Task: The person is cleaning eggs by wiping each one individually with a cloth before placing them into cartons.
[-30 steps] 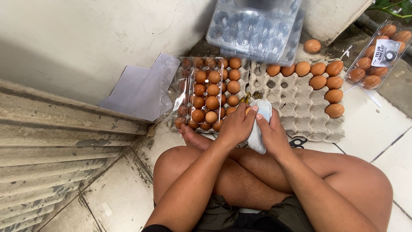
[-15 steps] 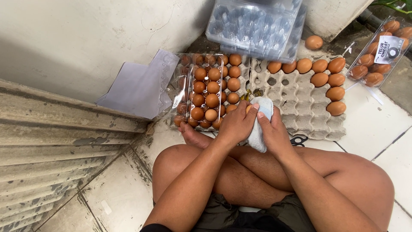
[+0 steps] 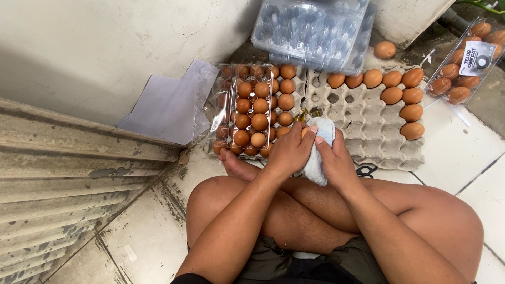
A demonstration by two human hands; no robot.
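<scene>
White cloth (image 3: 319, 152) is bunched up between both hands, right in front of the person's crossed legs. Left hand (image 3: 291, 152) is curled closed around the cloth from the left side, thumb on top, and a bit of brown egg (image 3: 304, 131) peeks out at its fingertips, so it looks like the egg is wrapped in there. Right hand (image 3: 334, 160) is closed on the cloth from the other side, fingers pressed flat against it. Both hands touch the same cloth, just above the knees.

Just beyond the hands there's a clear plastic carton (image 3: 247, 108) full of brown eggs, lid flipped open to the left. Next to it on the right sits a grey pulp tray (image 3: 363, 126), mostly bare cups, with a row of eggs along its far edge and down its right side. A stack of clear cartons (image 3: 313, 31) sits behind those against the wall, with one loose egg (image 3: 384, 50) beside it. Another filled carton with a label (image 3: 468, 63) is off at the top right. Scissors (image 3: 365, 170) lie on the tile floor (image 3: 457, 152) just by the right wrist. Pale sheet of paper (image 3: 171, 105) leans at the wall on the left.
</scene>
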